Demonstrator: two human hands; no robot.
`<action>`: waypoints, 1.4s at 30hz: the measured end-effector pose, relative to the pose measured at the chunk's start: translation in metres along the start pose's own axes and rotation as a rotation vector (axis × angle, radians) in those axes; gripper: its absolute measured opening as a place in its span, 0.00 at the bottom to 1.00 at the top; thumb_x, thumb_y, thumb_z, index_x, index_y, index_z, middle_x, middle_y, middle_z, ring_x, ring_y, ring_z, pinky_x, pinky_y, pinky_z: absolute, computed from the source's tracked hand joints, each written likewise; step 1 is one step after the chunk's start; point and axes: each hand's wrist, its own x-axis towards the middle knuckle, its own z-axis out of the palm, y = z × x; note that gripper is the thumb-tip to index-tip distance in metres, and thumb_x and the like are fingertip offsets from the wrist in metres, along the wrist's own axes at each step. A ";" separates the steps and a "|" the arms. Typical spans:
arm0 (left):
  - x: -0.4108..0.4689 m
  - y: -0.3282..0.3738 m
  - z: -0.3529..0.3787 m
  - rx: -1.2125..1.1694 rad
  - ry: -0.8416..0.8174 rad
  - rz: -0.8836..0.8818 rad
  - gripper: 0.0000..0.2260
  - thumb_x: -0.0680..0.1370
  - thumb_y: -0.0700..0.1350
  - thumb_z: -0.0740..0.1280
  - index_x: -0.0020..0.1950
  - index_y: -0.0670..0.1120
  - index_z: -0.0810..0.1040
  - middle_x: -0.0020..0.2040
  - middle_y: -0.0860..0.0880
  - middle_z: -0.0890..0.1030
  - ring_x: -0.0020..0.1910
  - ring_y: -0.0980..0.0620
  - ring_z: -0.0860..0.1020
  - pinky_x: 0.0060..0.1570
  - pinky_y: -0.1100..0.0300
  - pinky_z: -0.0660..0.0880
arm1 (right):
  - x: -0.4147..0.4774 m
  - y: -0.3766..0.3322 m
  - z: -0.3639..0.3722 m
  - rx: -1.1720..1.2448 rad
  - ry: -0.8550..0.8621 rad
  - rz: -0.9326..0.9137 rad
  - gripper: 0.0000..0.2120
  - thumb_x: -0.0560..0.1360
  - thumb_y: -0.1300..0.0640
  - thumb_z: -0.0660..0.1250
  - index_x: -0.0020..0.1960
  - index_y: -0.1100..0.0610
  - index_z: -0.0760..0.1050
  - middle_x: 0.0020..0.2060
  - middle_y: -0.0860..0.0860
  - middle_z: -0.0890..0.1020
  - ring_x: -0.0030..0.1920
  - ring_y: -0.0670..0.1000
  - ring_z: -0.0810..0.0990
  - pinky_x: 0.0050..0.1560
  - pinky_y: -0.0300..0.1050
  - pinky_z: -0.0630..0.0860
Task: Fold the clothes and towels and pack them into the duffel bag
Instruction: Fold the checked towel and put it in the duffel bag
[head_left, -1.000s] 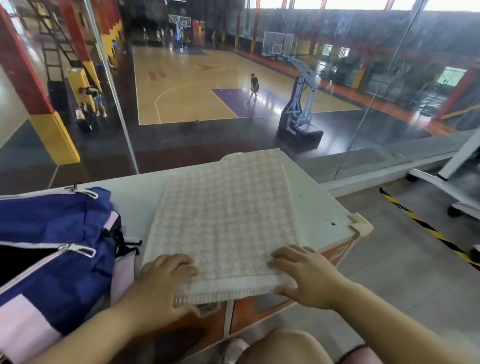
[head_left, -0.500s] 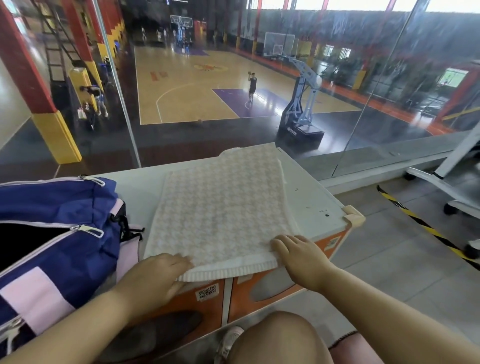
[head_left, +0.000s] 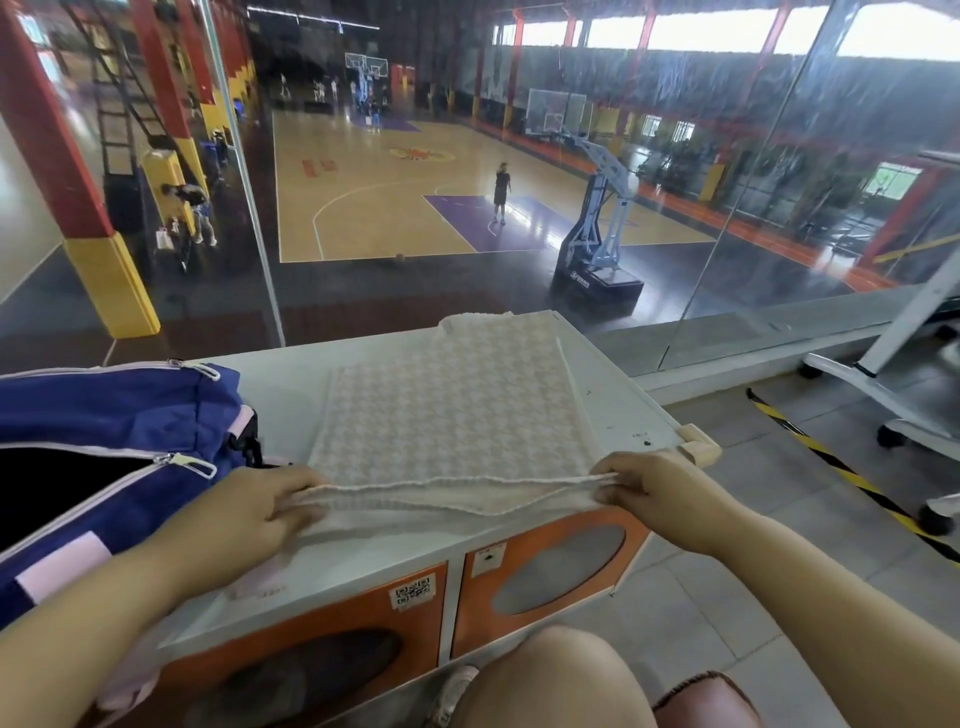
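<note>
A beige houndstooth towel (head_left: 447, 415) lies flat on the white cabinet top (head_left: 618, 395), its far end reaching the back edge. My left hand (head_left: 254, 512) pinches the towel's near left corner and my right hand (head_left: 654, 486) pinches the near right corner. The near edge is lifted slightly off the surface between them. A blue and pink duffel bag (head_left: 104, 441) sits at the left on the same top, its zipper undone and its dark inside showing.
The cabinet has orange doors (head_left: 550, 571) with oval windows below the top. A glass wall (head_left: 467, 182) stands right behind it, over a basketball court. My knee (head_left: 550, 680) is close to the cabinet front. A white wheeled stand (head_left: 893, 384) and striped floor tape are at the right.
Both hands went from resting flat on the towel's near edge to pinching its two near corners, and that edge has risen off the cabinet top.
</note>
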 end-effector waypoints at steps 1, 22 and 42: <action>-0.001 0.003 -0.007 -0.024 -0.057 -0.028 0.11 0.75 0.48 0.68 0.47 0.65 0.72 0.47 0.66 0.79 0.45 0.73 0.75 0.42 0.79 0.67 | -0.003 -0.003 -0.007 0.016 -0.036 0.032 0.01 0.75 0.54 0.68 0.45 0.49 0.78 0.33 0.42 0.78 0.37 0.41 0.74 0.41 0.28 0.65; 0.128 -0.029 -0.028 0.080 0.182 -0.204 0.08 0.77 0.43 0.66 0.55 0.45 0.78 0.54 0.45 0.81 0.55 0.45 0.76 0.52 0.55 0.70 | 0.125 0.002 -0.031 0.138 0.126 0.237 0.15 0.71 0.45 0.71 0.40 0.57 0.76 0.36 0.53 0.79 0.38 0.54 0.76 0.35 0.45 0.69; 0.184 -0.080 0.020 0.236 -0.089 -0.237 0.17 0.76 0.44 0.65 0.64 0.45 0.72 0.62 0.45 0.72 0.63 0.45 0.70 0.62 0.56 0.63 | 0.183 0.009 0.008 -0.035 0.259 0.225 0.15 0.73 0.49 0.69 0.54 0.56 0.70 0.49 0.48 0.72 0.43 0.53 0.73 0.42 0.46 0.68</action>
